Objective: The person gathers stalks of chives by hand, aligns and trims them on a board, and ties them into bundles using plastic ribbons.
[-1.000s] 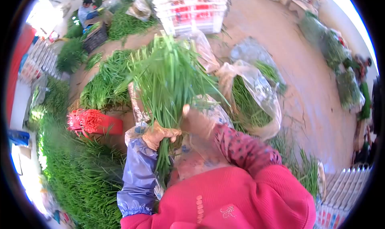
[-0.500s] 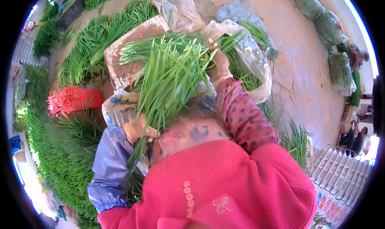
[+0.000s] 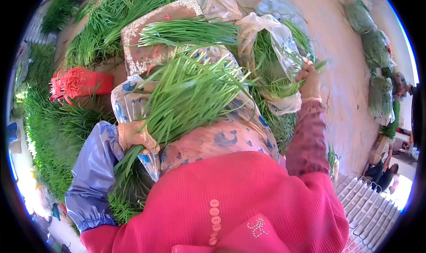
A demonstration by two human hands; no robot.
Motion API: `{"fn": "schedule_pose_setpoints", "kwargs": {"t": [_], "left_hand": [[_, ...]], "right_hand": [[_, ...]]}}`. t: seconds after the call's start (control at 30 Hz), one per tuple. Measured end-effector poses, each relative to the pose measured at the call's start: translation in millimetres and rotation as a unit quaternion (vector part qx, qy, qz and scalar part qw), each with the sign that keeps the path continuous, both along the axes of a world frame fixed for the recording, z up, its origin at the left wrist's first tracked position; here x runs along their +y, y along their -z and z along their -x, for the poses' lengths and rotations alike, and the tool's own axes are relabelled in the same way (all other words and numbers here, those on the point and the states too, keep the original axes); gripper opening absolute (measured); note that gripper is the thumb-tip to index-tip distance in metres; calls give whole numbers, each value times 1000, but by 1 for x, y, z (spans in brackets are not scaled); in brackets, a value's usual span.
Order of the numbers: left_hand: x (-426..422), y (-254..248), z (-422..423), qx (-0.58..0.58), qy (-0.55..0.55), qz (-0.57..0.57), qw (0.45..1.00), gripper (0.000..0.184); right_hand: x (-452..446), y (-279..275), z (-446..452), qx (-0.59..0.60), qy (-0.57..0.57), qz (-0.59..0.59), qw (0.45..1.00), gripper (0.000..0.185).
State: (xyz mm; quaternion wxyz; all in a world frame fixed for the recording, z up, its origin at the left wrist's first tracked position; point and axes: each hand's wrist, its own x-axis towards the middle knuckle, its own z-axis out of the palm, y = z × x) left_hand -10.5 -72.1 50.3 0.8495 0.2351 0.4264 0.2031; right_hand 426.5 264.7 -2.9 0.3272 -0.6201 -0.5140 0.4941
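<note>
My left hand (image 3: 136, 137), in a pale glove, is closed round the lower part of a big loose bunch of green chives (image 3: 191, 95). The bunch fans up and right across the patterned plastic apron (image 3: 226, 140) on my lap. Out to the right, my right hand (image 3: 309, 79) has its fingers pinched together on a few loose chive blades, somewhat blurred. It is beside a clear plastic bag (image 3: 284, 53) that has chive scraps in it. Ahead of my lap, a neat bundle of chives (image 3: 191, 31) lies across a worn, mottled board (image 3: 133, 44).
A red container (image 3: 98, 84) topped with red ties stands at the left. Piles of chives (image 3: 53, 142) cover the floor there and at the back. Wrapped green bundles (image 3: 377, 51) line the right wall. White racks (image 3: 368, 204) stand at lower right; a person (image 3: 384, 175) is beyond.
My right hand has left the held bunch and moved right, out beside the plastic bag, with loose blades. The held bunch has tipped lower to the right, uncovering the bundle on the board.
</note>
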Motion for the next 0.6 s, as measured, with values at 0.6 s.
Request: {"fn": "schedule_pose_setpoints", "kwargs": {"t": [0.6], "left_hand": [[93,-63,-31,461,367,-286,756,50]], "right_hand": [[-111,-55,107,302,-99,274,908,28]]}}
